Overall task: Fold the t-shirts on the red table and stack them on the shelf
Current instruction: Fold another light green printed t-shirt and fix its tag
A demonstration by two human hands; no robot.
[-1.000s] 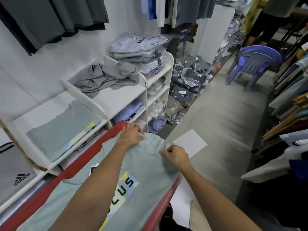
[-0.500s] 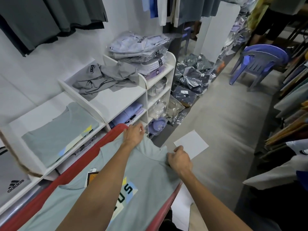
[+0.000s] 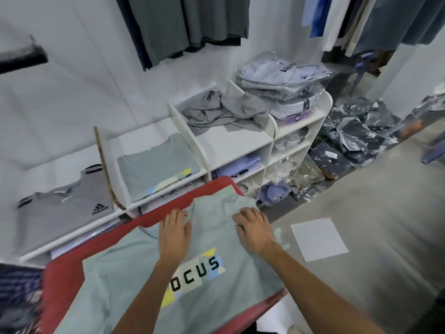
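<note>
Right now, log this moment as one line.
left hand flat on t-shirt | right hand pressing sleeve | table | unfolded

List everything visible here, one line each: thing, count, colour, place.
T-shirt: one, pale green, spread on the red table.
Red table: one, red, bottom centre.
Folded t-shirt: one, pale green, middle shelf compartment.
Grey shirt: one, grey, left shelf compartment.
Crumpled shirt: one, grey, right shelf compartment.
Shelf: one, white, against the wall.
Bagged clothes: a stack, pale, on the shelf's right end.
Dark bagged clothes: a pile, navy, on the floor.
Paper: one sheet, white, on the floor.
Left hand: flat on the t-shirt.
Right hand: resting on the t-shirt.
</note>
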